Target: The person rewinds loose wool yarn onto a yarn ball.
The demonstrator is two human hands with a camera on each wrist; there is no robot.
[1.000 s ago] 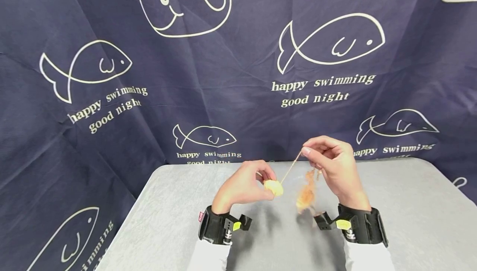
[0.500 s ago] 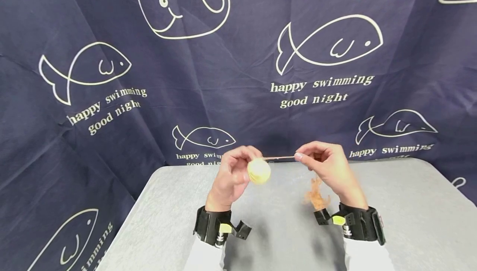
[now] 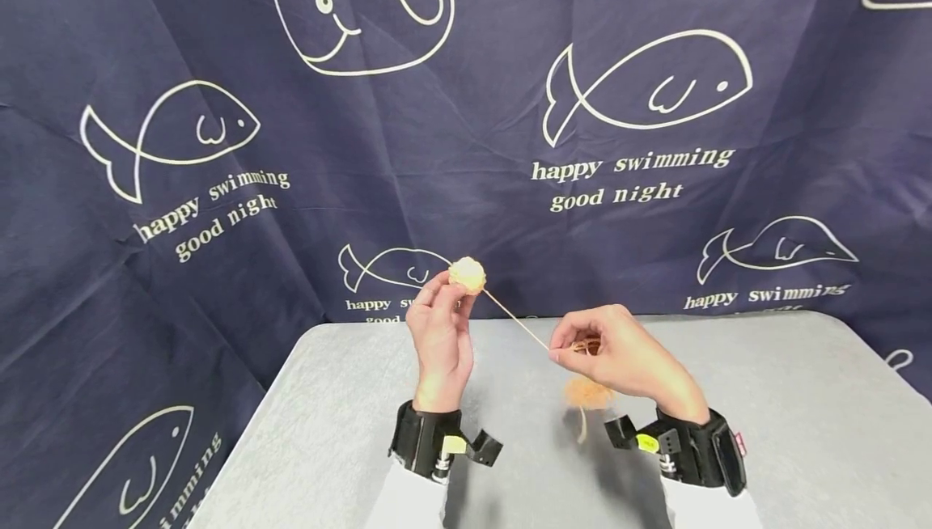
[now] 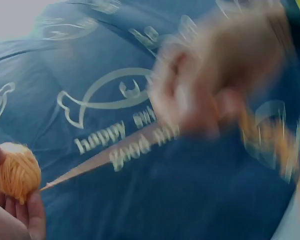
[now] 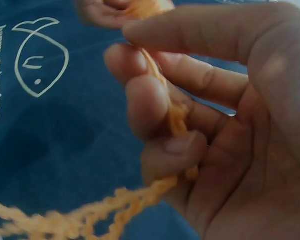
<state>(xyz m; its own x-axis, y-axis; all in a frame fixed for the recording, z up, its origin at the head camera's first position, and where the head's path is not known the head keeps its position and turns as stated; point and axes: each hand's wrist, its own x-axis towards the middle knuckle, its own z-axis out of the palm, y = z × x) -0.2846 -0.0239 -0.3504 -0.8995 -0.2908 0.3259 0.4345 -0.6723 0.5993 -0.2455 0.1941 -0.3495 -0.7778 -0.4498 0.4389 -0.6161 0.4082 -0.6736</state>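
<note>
Holding the yarn ball pinched in our left hand above the table's far edge, our right hand grips its soft, light strand; we judge fingertip holds suffice.

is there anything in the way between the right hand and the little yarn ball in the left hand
Nothing visible. Only a taut strand of yarn spans the open air from the yarn ball, gripped in the left hand, down to the right hand, which pinches it.

Printed words on the backdrop
The navy cloth repeats "happy swimming good night" in pale letters beneath outlined fish and whales.
</note>
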